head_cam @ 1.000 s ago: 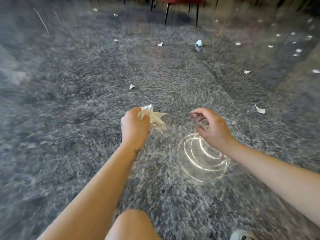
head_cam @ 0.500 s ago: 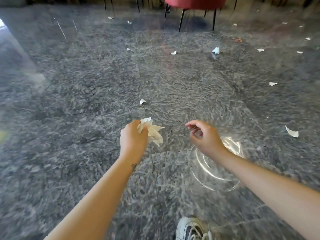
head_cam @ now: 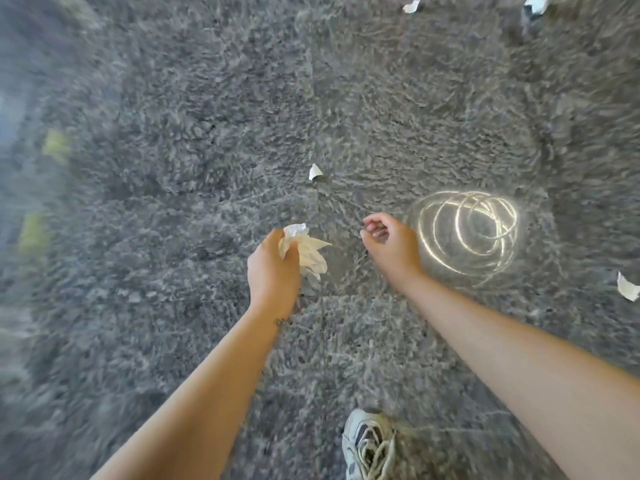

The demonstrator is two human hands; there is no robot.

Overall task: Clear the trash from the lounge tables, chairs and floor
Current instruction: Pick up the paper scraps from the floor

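Left hand [head_cam: 273, 268] is clenched round a wad of crumpled white paper [head_cam: 308, 251]; the wad sticks out toward 2 o'clock from the fist, held clear above the floor [head_cam: 173, 150]. Right hand [head_cam: 391, 247] is at 3 o'clock of the wad and apart from it, with fingers loosely curled, thumb near the fingertips and nothing seen in the grip.

Speckled grey floor, glossy, edges of the view smeared. A small torn paper scrap [head_cam: 315, 172] lies on the floor at 12 o'clock from the wad, near both hands. Another scrap [head_cam: 627, 289] lies at 3 o'clock by the frame edge, well apart. Two more pieces are at 1 o'clock, far off: a small one [head_cam: 411, 6] and a bigger one [head_cam: 535, 3], possibly balled paper, too blurred to say. Bright ring-shaped light reflection [head_cam: 467, 230] on the floor just past the right hand. White laced sneaker [head_cam: 369, 445] at 6 o'clock.
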